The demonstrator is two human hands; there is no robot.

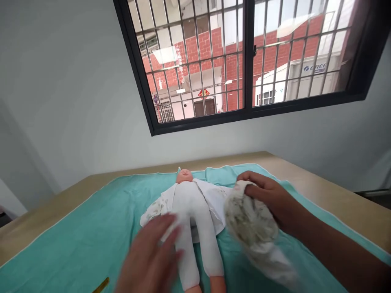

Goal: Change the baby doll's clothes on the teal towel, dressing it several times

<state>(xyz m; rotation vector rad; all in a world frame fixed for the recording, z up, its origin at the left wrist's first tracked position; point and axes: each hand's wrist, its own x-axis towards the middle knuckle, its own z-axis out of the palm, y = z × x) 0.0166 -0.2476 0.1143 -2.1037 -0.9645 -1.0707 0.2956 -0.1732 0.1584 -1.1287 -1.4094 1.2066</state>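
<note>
**A:** One big thing first: what carries it all?

**B:** A light wooden tabletop [320,191], set against a grey wall under a black-framed barred window [244,61]. A large teal cloth [91,236] with a pale hem covers most of it.

**A:** And on that?

**B:** A soft baby doll [192,207] in a plain white suit lies on its back near the middle, head toward the wall, legs toward the person. Beneath it an opened white garment [215,199] with a faint print spreads out to both sides.

**A:** The hands?

**B:** The right hand [270,195] is closed over a bunched pale printed cloth [250,224], gripping it from the top, just beside the doll. The bundle sags toward the teal cloth. The left hand [149,256] is open, fingers spread, palm down, at the doll's other leg and the garment's lower edge. It is blurred, so I cannot tell whether it touches either one.

**A:** Anything smaller?

**B:** A thin yellow strip [101,285] lies on the teal cloth at the bottom edge of the view, near the left hand. Too little of it shows to tell what it is.
</note>
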